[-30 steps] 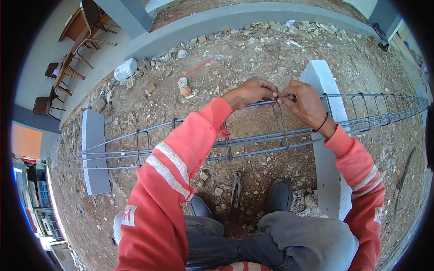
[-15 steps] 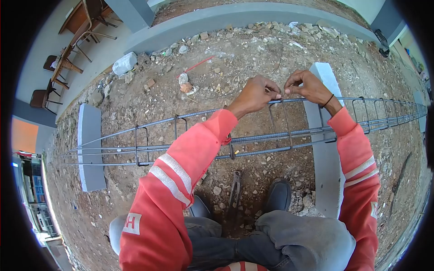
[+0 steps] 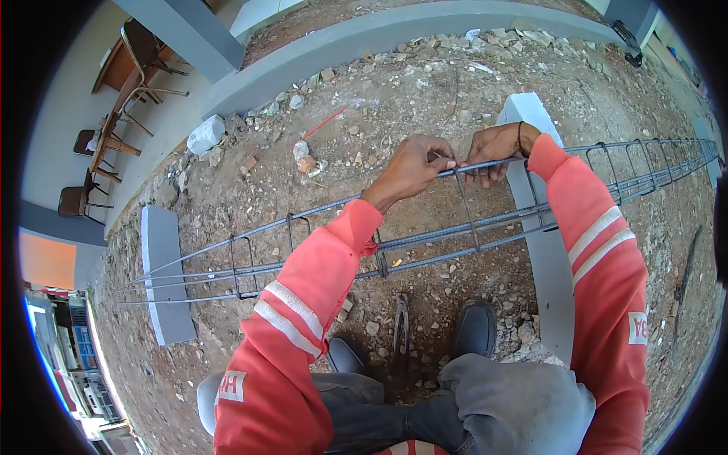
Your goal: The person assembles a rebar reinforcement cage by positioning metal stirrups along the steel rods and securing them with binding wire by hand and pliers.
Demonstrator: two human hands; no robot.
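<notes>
Steel reinforcement [image 3: 425, 236] is carrying spaced stirrups [image 3: 467, 206]; at its top bar [image 3: 326, 208], work is seemingly continuing, the left hand [image 3: 413, 165] pinching that bar, the right hand [image 3: 493, 148] curling, its grip unclear.

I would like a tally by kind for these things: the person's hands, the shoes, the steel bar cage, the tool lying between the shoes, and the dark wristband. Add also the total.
Left hand and right hand: 2
Left shoe and right shoe: 2
Steel bar cage: 1
Tool: 1
Wristband: 1
Total: 7
</notes>
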